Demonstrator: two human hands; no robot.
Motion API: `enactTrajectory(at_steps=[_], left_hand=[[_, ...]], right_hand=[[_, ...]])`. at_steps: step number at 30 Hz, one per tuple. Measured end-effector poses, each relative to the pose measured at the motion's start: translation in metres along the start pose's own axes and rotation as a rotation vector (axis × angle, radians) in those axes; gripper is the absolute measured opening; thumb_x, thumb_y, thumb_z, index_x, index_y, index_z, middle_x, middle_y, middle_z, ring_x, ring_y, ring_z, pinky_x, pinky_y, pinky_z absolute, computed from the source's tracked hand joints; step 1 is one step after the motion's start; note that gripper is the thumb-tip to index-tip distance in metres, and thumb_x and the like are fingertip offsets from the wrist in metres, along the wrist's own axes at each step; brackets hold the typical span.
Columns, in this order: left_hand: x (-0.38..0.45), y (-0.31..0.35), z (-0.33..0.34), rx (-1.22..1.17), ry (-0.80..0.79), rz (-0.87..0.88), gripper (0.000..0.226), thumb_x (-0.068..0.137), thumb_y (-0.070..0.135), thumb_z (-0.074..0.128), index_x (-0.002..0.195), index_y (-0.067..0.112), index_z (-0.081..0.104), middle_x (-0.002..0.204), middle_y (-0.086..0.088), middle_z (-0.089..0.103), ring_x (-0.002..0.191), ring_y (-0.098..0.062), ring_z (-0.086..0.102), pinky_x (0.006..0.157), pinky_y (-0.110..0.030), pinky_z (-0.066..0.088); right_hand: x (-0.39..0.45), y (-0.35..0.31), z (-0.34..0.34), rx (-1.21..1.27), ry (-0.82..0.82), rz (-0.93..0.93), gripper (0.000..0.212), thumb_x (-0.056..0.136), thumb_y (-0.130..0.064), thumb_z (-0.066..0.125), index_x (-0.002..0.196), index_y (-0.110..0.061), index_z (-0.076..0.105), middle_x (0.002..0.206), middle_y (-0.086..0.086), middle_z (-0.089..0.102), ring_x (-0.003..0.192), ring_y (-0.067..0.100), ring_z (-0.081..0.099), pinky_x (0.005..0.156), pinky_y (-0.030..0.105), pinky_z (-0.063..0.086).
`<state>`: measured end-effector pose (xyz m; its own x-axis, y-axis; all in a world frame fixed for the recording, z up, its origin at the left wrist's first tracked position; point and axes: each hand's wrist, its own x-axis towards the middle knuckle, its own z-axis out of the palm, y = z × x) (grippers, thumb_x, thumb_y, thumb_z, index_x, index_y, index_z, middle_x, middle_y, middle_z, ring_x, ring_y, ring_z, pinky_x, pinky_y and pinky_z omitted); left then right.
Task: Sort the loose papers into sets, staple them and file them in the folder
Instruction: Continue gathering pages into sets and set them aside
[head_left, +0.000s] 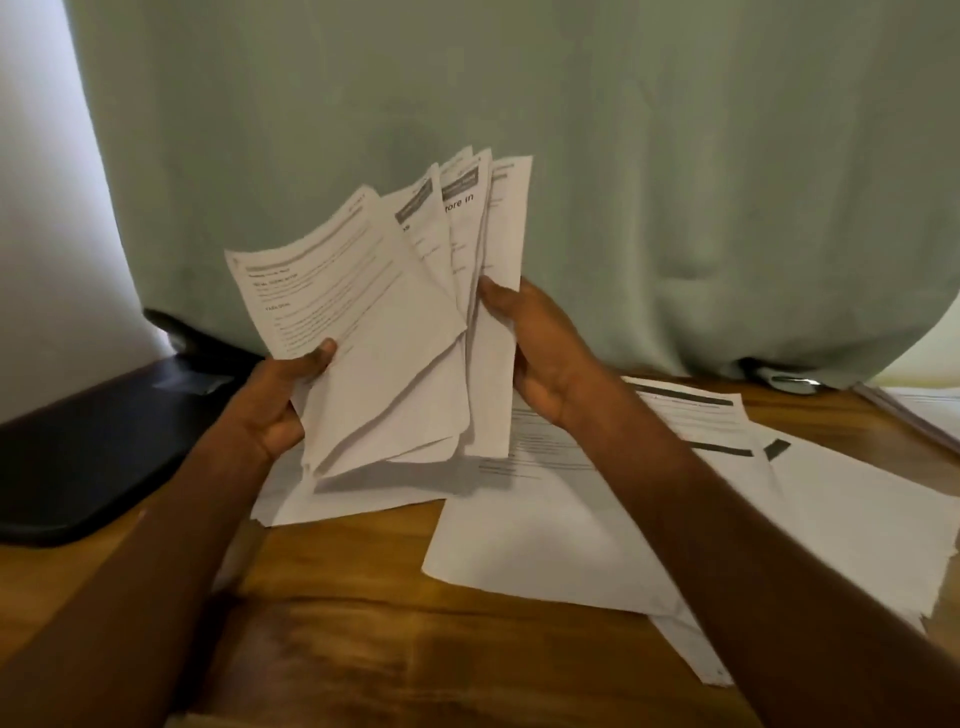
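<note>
Head view: fanned papers up off the table.
Left hand: pinching the fan.
Right hand: gripping it too.
Around: loose sheets below, black folder left, green curtain behind.

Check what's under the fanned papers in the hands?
Under the fanned papers more loose sheets lie spread on the wooden table. The held fan and both forearms cover part of them, so their count stays unknown.

The papers are white with grey printed bands. The curtain is pale green, the table brown wood.
</note>
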<state>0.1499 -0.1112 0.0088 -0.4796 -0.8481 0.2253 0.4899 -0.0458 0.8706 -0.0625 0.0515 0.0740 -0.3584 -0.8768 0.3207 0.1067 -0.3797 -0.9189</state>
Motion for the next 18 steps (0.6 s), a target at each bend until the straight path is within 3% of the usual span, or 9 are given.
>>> enactTrajectory(at_steps=[6,12,14,16,18], left_hand=[[0.006,-0.005,-0.013,0.039,-0.052,-0.082,0.062,0.089,0.011,0.061,0.150,0.011,0.051,0.149,-0.018,0.055,0.141,-0.038,0.047,0.099,-0.044,0.054],[0.007,-0.012,-0.016,0.103,-0.154,-0.150,0.051,0.090,0.010,0.062,0.140,0.016,0.062,0.134,-0.014,0.068,0.112,-0.029,0.072,0.080,-0.040,0.064],[0.008,-0.015,-0.017,0.138,-0.105,-0.115,0.055,0.086,0.008,0.066,0.140,0.015,0.062,0.134,-0.014,0.068,0.119,-0.031,0.068,0.087,-0.042,0.062],[0.012,-0.020,-0.021,0.165,-0.020,-0.084,0.060,0.083,0.007,0.070,0.142,0.013,0.060,0.136,-0.013,0.067,0.129,-0.034,0.061,0.104,-0.049,0.053],[0.012,-0.021,-0.022,0.138,0.086,-0.048,0.058,0.085,0.005,0.070,0.142,0.012,0.060,0.138,-0.013,0.066,0.131,-0.033,0.059,0.113,-0.051,0.045]], right_hand=[[-0.003,0.044,0.009,0.205,0.023,0.131,0.038,0.104,-0.034,0.056,0.135,-0.014,0.065,0.124,0.014,0.072,0.118,0.035,0.067,0.107,0.054,0.050],[-0.011,0.059,0.003,0.286,0.033,0.194,0.041,0.102,-0.036,0.058,0.137,-0.014,0.063,0.123,0.018,0.071,0.115,0.039,0.066,0.101,0.056,0.053],[-0.012,0.063,0.001,0.253,0.043,0.194,0.041,0.102,-0.036,0.057,0.135,-0.013,0.064,0.120,0.019,0.071,0.115,0.041,0.065,0.099,0.055,0.054],[-0.012,0.063,-0.001,0.240,0.039,0.175,0.038,0.103,-0.041,0.055,0.129,-0.017,0.068,0.119,0.015,0.073,0.112,0.035,0.069,0.096,0.051,0.057],[-0.010,0.059,-0.005,0.192,0.066,0.156,0.034,0.104,-0.045,0.053,0.120,-0.022,0.072,0.110,0.007,0.077,0.098,0.023,0.075,0.080,0.040,0.063]])
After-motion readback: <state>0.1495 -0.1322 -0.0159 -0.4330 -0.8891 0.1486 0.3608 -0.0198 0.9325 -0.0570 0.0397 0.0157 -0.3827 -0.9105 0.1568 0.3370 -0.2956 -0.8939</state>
